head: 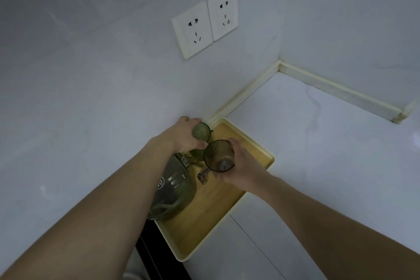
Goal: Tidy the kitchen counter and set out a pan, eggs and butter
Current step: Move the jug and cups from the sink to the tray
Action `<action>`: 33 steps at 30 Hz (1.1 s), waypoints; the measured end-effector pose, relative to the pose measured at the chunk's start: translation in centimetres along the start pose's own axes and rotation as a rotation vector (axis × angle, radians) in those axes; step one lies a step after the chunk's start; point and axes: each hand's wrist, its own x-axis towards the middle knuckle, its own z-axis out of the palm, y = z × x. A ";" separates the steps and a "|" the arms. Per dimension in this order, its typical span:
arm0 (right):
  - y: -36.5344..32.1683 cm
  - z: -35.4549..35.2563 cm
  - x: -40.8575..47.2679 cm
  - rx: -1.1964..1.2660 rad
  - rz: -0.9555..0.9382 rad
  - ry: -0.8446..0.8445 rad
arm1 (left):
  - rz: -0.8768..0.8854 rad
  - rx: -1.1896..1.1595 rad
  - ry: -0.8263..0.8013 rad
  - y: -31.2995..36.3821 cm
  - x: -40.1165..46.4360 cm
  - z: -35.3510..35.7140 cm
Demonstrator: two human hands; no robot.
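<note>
A cream-rimmed tray with a wooden floor [204, 232] lies on the white counter [318, 143] against the wall. My left hand [184, 136] grips a green ribbed glass [201, 130], tipped on its side over the tray's far corner. My right hand [241, 170] holds a smoky brown glass [219, 155] with its mouth towards me, above the tray. A clear glass jug [172, 188] stands on the tray's left side under my left forearm. A small brown stopper-like piece [202, 177] lies on the tray floor. No pan, eggs or butter are visible.
Two white wall sockets [204, 22] sit on the wall above the tray. A cream sealing strip [341, 88] runs along the counter's back edges into the corner. A dark gap [154, 254] shows below the tray's near left corner.
</note>
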 end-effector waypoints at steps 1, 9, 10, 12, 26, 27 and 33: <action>-0.1 0.0 0.0 -0.002 0.000 -0.003 | -0.001 0.004 -0.004 0.0 0.0 0.0; -0.9 1.0 -0.1 0.009 -0.020 -0.041 | 0.002 -0.047 0.019 -1.0 0.0 0.0; -0.9 1.1 -0.1 0.008 -0.023 -0.038 | 0.000 -0.052 0.020 -1.1 0.0 0.1; -1.0 1.2 0.0 0.005 -0.022 -0.033 | -0.008 -0.069 0.042 -1.2 0.0 0.1; -1.8 -0.1 -1.5 -0.043 0.020 -0.035 | -0.045 -0.065 0.197 -1.0 -3.3 0.2; -2.1 -0.4 -1.9 -0.069 0.005 -0.015 | -0.050 -0.060 0.228 -0.9 -4.2 0.1; -4.8 -1.0 -4.4 -0.302 -0.185 0.100 | -0.071 -0.031 0.329 -1.8 -10.3 0.0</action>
